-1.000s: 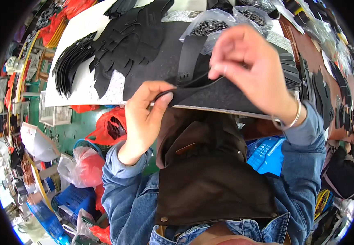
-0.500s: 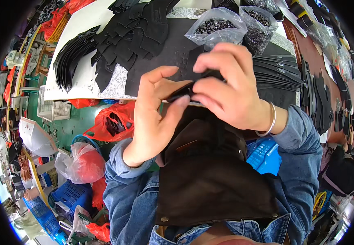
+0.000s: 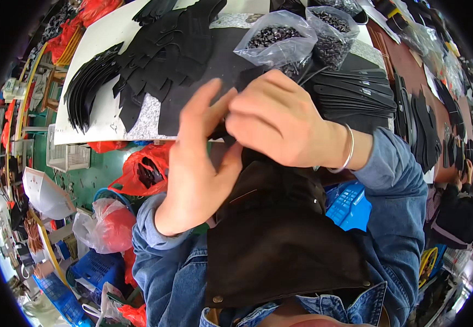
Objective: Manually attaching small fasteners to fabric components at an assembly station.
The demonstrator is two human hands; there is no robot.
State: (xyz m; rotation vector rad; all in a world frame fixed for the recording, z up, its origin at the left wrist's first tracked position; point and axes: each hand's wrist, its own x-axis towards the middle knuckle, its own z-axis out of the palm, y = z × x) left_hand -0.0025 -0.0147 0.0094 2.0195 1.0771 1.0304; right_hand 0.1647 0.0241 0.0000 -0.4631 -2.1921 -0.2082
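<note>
In front of my body, just off the table's near edge, I hold a small flat black piece, mostly covered by my fingers. My left hand closes on its left side between fingers and thumb. Curled over its other side is my right hand, whose fingertips are hidden behind its knuckles. Beyond the right hand, clear plastic bags of small shiny black parts, a near one and another, stand on the table. A fan of flat black strips lies right of them.
The white table carries a dark mat, overlapping black cut pieces and a stack of curved black strips. A red bag and a white basket stand below. At far right is another person.
My right hand has shifted left and curled further over the black piece, which now shows less. My left hand has come slightly lower and closer to me. The view has shifted slightly.
</note>
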